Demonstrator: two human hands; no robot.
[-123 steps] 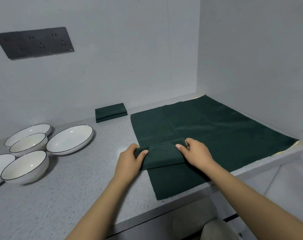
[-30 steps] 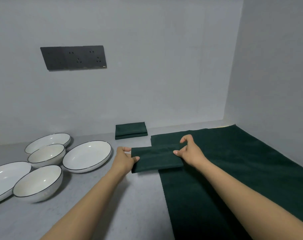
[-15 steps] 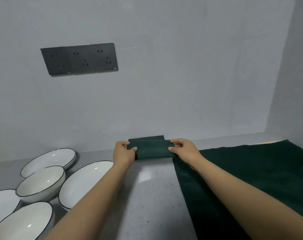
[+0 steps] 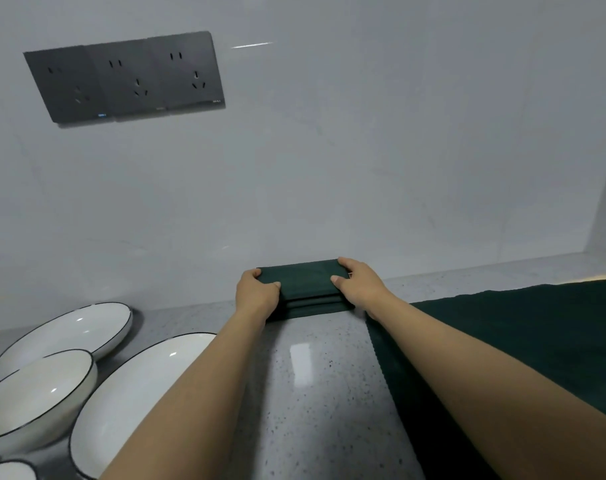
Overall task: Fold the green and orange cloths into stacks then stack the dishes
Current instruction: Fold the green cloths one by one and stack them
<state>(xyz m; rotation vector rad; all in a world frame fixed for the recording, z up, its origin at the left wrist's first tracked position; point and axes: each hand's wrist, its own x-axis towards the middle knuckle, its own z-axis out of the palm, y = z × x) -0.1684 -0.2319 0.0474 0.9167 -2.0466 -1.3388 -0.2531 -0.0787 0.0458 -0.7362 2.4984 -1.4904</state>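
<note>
A folded dark green cloth [image 4: 303,277] sits on top of another folded green cloth [image 4: 308,310] at the back of the counter, against the wall. My left hand [image 4: 256,294] grips the top cloth's left end and my right hand [image 4: 358,284] grips its right end, thumbs on top. A large unfolded green cloth [image 4: 523,341] lies spread over the right side of the counter. White dishes with dark rims stand at the left: a big shallow plate [image 4: 128,396], a bowl [image 4: 35,400] and a plate [image 4: 66,332] behind it.
The speckled grey counter [image 4: 312,403] runs between the dishes and the spread cloth. A dark socket panel [image 4: 125,76] hangs on the back wall. A side wall closes the right end. One more dish rim [image 4: 7,471] shows at the bottom left corner.
Both hands carried the folded cloth from the spread cloth back to the wall and set it on the earlier folded cloth. The view has tilted up and left.
</note>
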